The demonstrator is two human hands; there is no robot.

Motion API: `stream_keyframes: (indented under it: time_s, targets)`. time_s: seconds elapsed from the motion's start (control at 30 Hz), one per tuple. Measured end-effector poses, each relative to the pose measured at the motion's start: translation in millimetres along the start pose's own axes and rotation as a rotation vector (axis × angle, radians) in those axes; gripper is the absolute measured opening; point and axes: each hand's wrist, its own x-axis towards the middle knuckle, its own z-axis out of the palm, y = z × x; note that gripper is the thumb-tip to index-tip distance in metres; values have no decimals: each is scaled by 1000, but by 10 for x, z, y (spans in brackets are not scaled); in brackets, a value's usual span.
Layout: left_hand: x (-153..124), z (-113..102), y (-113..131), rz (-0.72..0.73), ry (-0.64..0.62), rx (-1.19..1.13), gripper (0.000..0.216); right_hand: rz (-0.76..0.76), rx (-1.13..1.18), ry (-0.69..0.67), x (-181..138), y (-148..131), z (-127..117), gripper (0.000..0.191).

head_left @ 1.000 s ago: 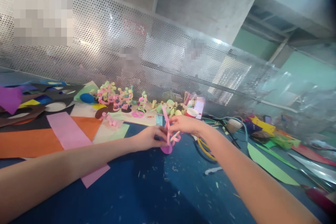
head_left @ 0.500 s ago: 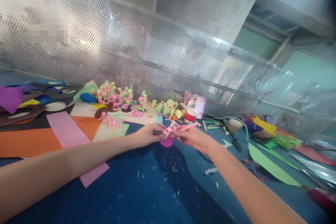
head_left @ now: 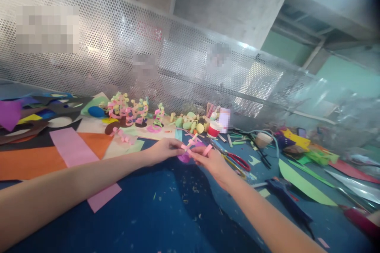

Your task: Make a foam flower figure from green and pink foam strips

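From where I stand, the little piece being worked is on the near side of the red-and-white cup [head_left: 213,129] and a touch to its left, over the blue bench [head_left: 139,213]. It sits between the two hands, so neither is clearly nearer: the left hand [head_left: 166,151] pinches it from the left, fingertips closed on the pink strip [head_left: 187,149], and the right hand [head_left: 212,163], straight on the near side of the cup, has thumb and finger closed on the same strip. The strip runs crosswise from one hand to the other, a loose end tipped up above the right hand, slanting away rightward. The pale stick [head_left: 194,139] has its long axis tilted, upper tip pointing up and towards the cup; how far it leans away from us I can't tell. Under both is a purple disc [head_left: 184,158], partly hidden by the fingers.
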Motion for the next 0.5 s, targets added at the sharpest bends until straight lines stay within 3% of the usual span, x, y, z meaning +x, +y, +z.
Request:
stream_keyframes:
  time_s: [0.5]
  targets:
    - [12, 1, -49, -75, 62, -106, 28, -112, -27, 51, 45, 167, 90, 32]
